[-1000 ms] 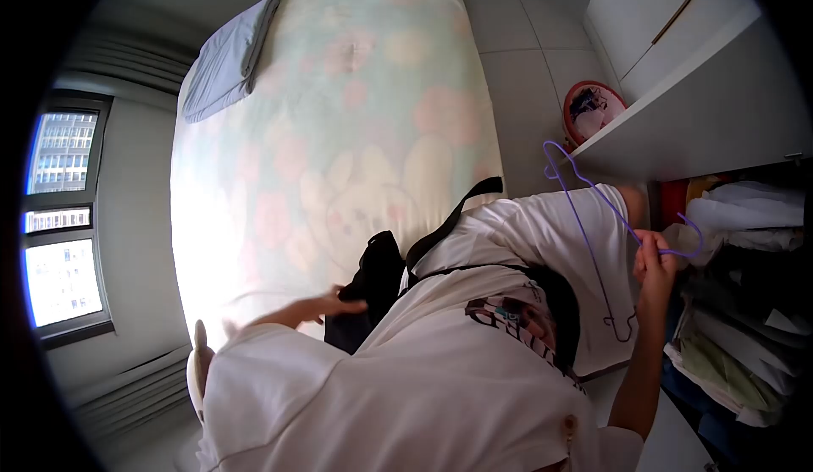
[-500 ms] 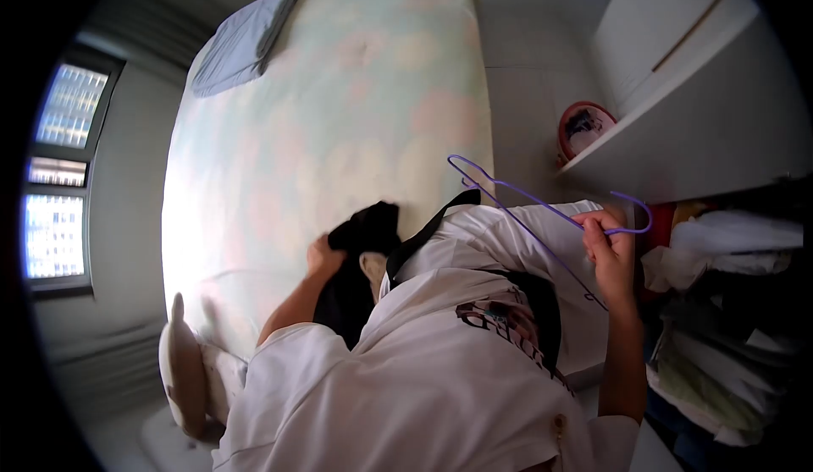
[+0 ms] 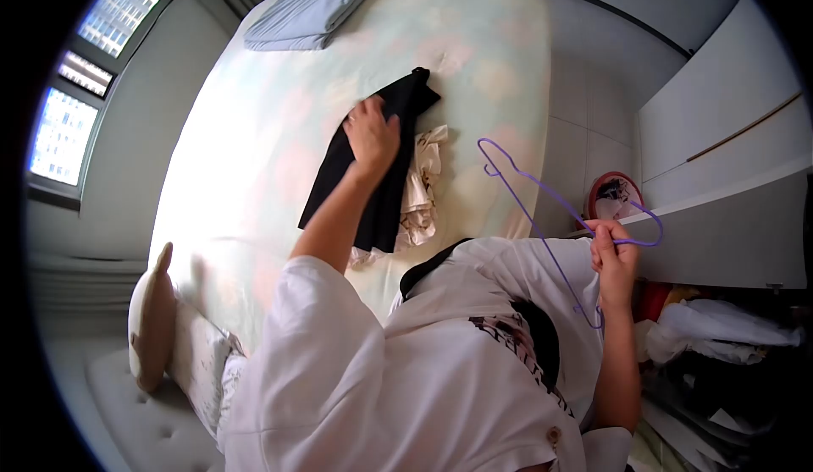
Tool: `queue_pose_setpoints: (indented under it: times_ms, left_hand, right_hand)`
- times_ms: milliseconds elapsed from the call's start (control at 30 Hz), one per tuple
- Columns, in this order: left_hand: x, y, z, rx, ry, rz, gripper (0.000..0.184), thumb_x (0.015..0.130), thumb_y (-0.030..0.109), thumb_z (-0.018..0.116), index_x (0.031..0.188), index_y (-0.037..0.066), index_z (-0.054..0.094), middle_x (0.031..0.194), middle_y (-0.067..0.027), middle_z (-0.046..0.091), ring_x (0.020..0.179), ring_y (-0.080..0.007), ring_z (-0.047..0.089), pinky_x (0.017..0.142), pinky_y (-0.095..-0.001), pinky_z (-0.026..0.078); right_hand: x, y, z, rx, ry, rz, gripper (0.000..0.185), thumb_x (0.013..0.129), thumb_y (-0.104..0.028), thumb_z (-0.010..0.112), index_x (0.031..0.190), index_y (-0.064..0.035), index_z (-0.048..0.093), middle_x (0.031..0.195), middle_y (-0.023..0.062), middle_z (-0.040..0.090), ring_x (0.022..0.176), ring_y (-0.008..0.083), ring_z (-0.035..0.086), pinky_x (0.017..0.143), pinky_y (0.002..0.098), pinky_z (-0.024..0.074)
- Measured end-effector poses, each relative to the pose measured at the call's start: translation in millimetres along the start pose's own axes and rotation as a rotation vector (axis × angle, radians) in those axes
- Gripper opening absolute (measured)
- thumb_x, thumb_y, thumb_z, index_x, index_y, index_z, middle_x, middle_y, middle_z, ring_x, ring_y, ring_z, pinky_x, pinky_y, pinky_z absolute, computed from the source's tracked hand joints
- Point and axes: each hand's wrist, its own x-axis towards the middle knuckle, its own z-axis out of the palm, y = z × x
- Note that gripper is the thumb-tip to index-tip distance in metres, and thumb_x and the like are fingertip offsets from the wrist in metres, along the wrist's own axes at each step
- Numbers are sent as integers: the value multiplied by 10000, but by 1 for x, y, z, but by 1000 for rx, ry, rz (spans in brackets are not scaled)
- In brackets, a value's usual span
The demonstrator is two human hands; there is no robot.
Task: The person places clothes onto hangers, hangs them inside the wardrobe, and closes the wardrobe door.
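Note:
A black garment [image 3: 389, 205], perhaps a skirt or shorts, lies spread on the bed [image 3: 279, 125]. My left hand [image 3: 373, 133] rests over its upper part with the fingers stretched out. Beside and partly beneath it is a crumpled cream cloth [image 3: 421, 188] with ruffles. In my right hand [image 3: 615, 256] is a purple clothes hanger [image 3: 531, 214], gripped near its hook. The hanger carries nothing and tilts above white cloth [image 3: 529, 260] at my lap.
A folded blue-grey cloth [image 3: 318, 6] lies at the bed's far end. Pillows [image 3: 152, 328] are at the left. On the right stand a white cabinet [image 3: 720, 133], a red bin [image 3: 614, 186] and piled clothes [image 3: 720, 332]. Windows [image 3: 63, 138] are at the left.
The black garment, bunched near my body before, now lies spread farther out on the bed. My left hand has moved forward and opened over it. My right hand keeps the hanger.

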Motion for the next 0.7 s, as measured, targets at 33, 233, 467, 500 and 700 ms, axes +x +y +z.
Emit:
queue_pose_setpoints:
  times_ms: [33,233,467,500,700]
  left_hand:
    - [-15,8,7,28,-86,57,368,678,207,654,984,85,490,1002,-100,474,976,-266,456,770,-420,377]
    - [-109,26,-9,303,-728,28,854,525,459,719,1255,202,359,1386,-122,148,1263,-372,164,911,-570,297]
    - [-65,-47,-23,257,-661,32,724,547,292,760,1182,154,440,1255,-60,409,1131,-297,393,870,-528,354]
    - [-51,-56,-28,285,-714,21,700,542,299,768,1152,110,480,1184,-73,493,1102,-297,441,881,-519,345]
    - [37,-172,-9,-136,-821,-232,289,701,278,654,927,100,628,756,-102,631,713,-203,604,619,-317,451]
  right_hand:
    - [2,1,2,-2,13,2,205,896,-184,473,882,-7,576,567,-59,364,497,7,283,440,172,203]
    - [6,8,7,-176,2,-4,208,892,-174,483,869,6,583,550,-55,373,472,8,289,424,176,213]
    - [3,9,12,-135,57,25,211,886,-173,495,850,11,592,546,-50,394,467,10,310,419,173,228]
    - [3,9,12,-150,57,12,210,884,-172,499,847,12,594,543,-49,398,463,9,313,416,174,231]
    - [0,16,15,-106,86,38,196,877,-159,512,850,16,595,536,-46,402,455,8,314,409,169,225]
